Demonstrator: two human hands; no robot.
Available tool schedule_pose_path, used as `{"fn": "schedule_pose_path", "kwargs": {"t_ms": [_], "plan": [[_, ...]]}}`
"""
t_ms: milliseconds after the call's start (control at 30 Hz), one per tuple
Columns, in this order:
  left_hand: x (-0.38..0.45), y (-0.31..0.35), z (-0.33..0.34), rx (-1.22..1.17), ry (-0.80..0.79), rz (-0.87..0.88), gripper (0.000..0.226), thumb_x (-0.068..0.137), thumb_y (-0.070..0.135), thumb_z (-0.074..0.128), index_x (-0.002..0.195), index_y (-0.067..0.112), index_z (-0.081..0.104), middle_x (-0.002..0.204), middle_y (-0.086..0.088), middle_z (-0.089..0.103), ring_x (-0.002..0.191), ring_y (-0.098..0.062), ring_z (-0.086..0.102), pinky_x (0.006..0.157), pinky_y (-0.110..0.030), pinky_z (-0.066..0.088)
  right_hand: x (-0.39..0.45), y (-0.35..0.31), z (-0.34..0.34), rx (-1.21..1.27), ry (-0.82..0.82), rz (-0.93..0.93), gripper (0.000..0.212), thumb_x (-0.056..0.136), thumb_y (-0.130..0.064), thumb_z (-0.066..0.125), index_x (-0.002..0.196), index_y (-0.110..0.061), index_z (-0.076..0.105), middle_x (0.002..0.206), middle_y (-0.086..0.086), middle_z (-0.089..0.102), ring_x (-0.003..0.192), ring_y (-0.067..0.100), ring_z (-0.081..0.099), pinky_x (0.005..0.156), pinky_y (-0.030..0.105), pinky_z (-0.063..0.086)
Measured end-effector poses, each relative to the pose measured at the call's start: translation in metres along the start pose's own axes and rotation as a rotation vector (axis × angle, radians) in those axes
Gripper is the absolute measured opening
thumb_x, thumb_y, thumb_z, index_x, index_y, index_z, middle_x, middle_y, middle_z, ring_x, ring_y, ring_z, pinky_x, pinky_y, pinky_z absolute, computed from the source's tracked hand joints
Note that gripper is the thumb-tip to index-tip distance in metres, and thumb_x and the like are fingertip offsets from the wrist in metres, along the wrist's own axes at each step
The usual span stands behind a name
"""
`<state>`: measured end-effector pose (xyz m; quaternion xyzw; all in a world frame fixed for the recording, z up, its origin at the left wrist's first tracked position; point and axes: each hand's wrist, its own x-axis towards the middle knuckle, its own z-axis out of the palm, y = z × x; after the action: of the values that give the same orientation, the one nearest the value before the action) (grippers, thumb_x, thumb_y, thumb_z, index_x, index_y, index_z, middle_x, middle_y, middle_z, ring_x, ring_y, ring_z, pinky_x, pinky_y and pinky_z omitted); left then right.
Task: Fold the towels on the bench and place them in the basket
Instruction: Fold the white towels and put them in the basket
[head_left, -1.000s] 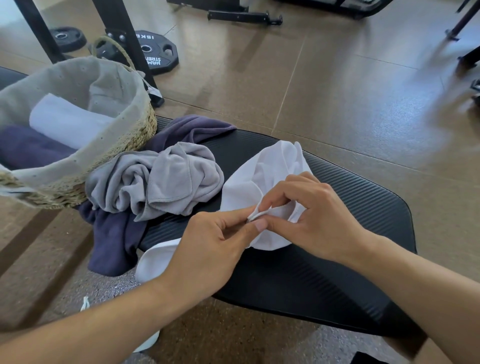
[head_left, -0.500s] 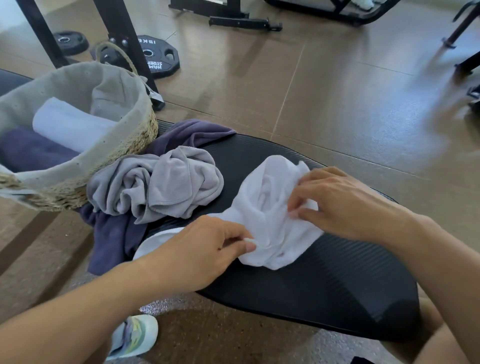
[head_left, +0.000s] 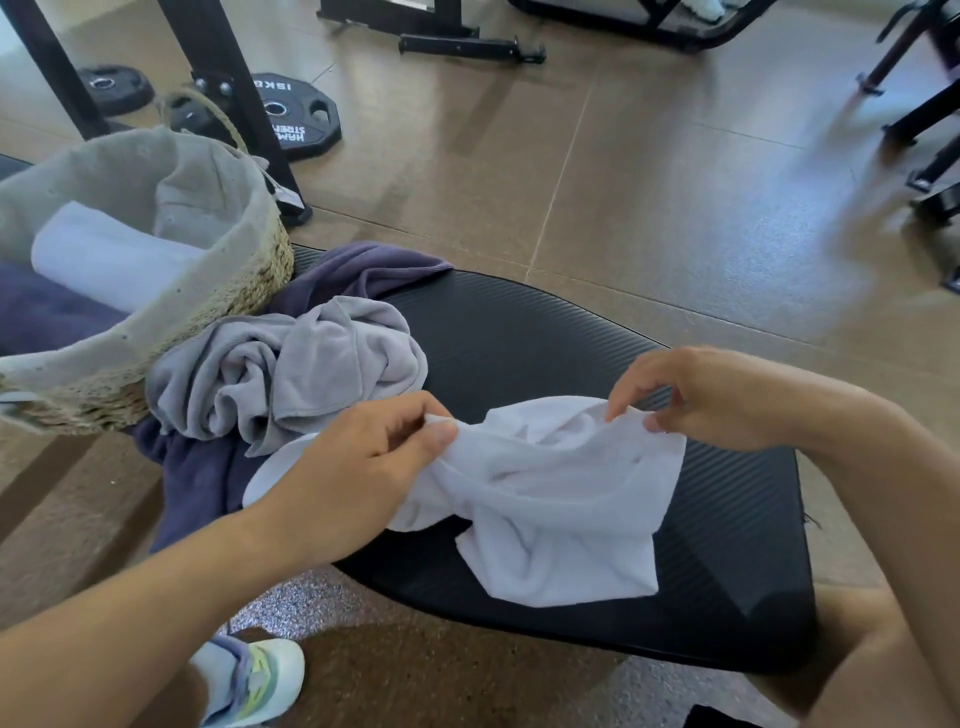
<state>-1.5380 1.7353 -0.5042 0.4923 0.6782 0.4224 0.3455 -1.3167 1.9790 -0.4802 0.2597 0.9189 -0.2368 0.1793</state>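
Note:
A crumpled white towel (head_left: 550, 499) hangs over the black padded bench (head_left: 524, 332). My left hand (head_left: 358, 467) pinches its left edge and my right hand (head_left: 701, 400) pinches its upper right edge, stretching it between them. A bunched grey towel (head_left: 291, 369) lies on a dark purple towel (head_left: 197, 478) at the bench's left end. The woven basket (head_left: 244, 280) with a grey liner stands at the far left, holding a rolled white towel (head_left: 109, 254) and a dark purple one (head_left: 47, 312).
Weight plates (head_left: 296, 119) and black rack legs (head_left: 223, 88) stand on the brown floor behind the basket. More gym frames (head_left: 919, 109) are at the right. My shoe (head_left: 260, 680) rests on the floor below the bench.
My hands have moved apart from a joined pinch, pulling the white towel wider and lower across the bench. My right hand went right, my left stayed near the middle.

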Motion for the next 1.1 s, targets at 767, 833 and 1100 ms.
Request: {"fn": "schedule_pose_path", "kwargs": {"t_ms": [767,833,1100], "plan": [[0.031,0.001,-0.042,-0.622,0.584,-0.319,0.032,0.105,0.031,0.045,0.094,0.028,0.074,0.099,0.004,0.075,0.099,-0.02,0.065,0.079,-0.036,0.049,-0.077,-0.045,-0.025,0.667,0.221,-0.482,0.022,0.078,-0.041,0.085,0.075,-0.023,0.073,0.135,0.004,0.065,0.133,0.028,0.055,0.111,0.04,0.042],[0.03,0.011,-0.047,-0.579,0.567,-0.301,0.03,0.104,0.035,0.047,0.089,0.033,0.073,0.099,0.003,0.07,0.099,-0.021,0.06,0.077,-0.039,0.047,-0.088,-0.06,-0.029,0.72,0.284,-0.583,0.023,0.077,-0.044,0.084,0.075,-0.026,0.071,0.134,0.006,0.065,0.138,0.033,0.05,0.114,0.044,0.038],[0.007,0.037,-0.059,-0.619,0.463,-0.154,0.026,0.102,0.041,0.053,0.085,0.032,0.07,0.096,-0.01,0.067,0.092,-0.032,0.06,0.069,-0.044,0.051,-0.139,-0.135,-0.05,0.45,0.251,-0.726,0.022,0.076,-0.041,0.085,0.076,-0.021,0.075,0.078,-0.01,0.067,0.083,0.024,0.061,0.074,0.035,0.049]]}}
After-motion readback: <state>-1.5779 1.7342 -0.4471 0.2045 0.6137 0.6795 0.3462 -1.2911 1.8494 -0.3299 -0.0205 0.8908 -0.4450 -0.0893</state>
